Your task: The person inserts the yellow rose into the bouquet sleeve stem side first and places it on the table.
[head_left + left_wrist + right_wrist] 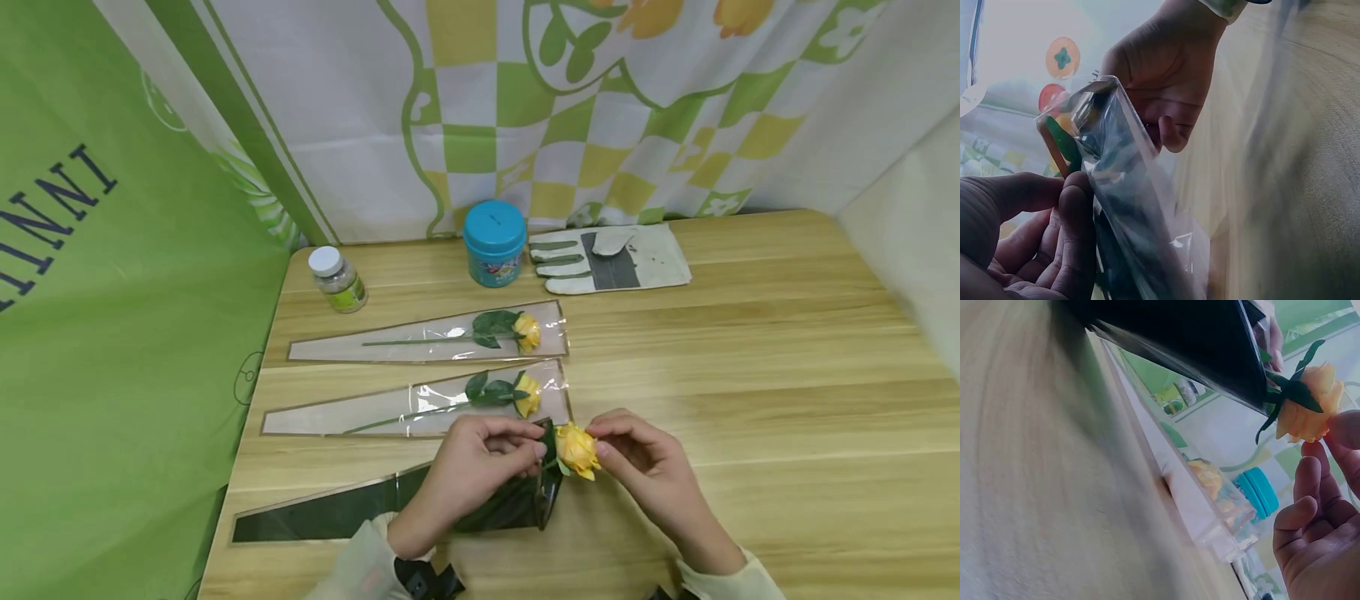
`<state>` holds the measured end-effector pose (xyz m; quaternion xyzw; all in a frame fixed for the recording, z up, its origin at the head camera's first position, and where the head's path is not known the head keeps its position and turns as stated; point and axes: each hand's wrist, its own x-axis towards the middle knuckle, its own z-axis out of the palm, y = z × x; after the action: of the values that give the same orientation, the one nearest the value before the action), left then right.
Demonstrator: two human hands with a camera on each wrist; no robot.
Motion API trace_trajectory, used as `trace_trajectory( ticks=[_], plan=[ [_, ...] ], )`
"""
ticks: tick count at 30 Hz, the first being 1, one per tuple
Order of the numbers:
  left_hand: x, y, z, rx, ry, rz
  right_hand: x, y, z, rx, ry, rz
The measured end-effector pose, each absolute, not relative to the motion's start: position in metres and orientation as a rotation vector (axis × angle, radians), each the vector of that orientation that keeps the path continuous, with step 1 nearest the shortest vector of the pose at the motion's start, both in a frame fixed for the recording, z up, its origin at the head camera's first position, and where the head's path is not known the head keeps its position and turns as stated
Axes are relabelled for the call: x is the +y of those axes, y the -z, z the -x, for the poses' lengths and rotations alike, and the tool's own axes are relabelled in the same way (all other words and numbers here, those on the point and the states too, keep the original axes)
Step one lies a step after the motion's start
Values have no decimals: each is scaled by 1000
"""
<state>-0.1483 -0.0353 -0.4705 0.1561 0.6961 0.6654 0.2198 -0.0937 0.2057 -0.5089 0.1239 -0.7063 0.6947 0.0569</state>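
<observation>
My right hand [651,467] pinches the head of a yellow artificial rose [577,451] between thumb and fingers. The rose head sits just outside the wide mouth of a dark-backed clear flower sleeve [322,508], its stem end leading inside. My left hand [480,467] pinches the sleeve's upper edge near that mouth, beside a green leaf [1065,145]. In the right wrist view the rose's green sepals [1297,394] face the sleeve opening. Most of the stem is hidden by the left hand and the dark sleeve.
Two pale sleeves, the far one [322,350] and the nearer one [300,421], each hold a yellow rose. Behind them stand a white-capped jar [337,279] and a blue tub [494,243]. A work glove [652,258] lies at the wooden table's [787,333] back edge, before a patterned curtain.
</observation>
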Motion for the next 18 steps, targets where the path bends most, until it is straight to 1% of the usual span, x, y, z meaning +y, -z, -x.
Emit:
trace_trajectory(
  ticks=[9, 18],
  plan=[
    [-35, 471, 147, 1922, -1871, -440, 198, 513, 89, -2226, -2033, -385],
    [-34, 471, 147, 1863, -1926, -412, 194, 513, 89, -2282, -1821, -484]
  ],
)
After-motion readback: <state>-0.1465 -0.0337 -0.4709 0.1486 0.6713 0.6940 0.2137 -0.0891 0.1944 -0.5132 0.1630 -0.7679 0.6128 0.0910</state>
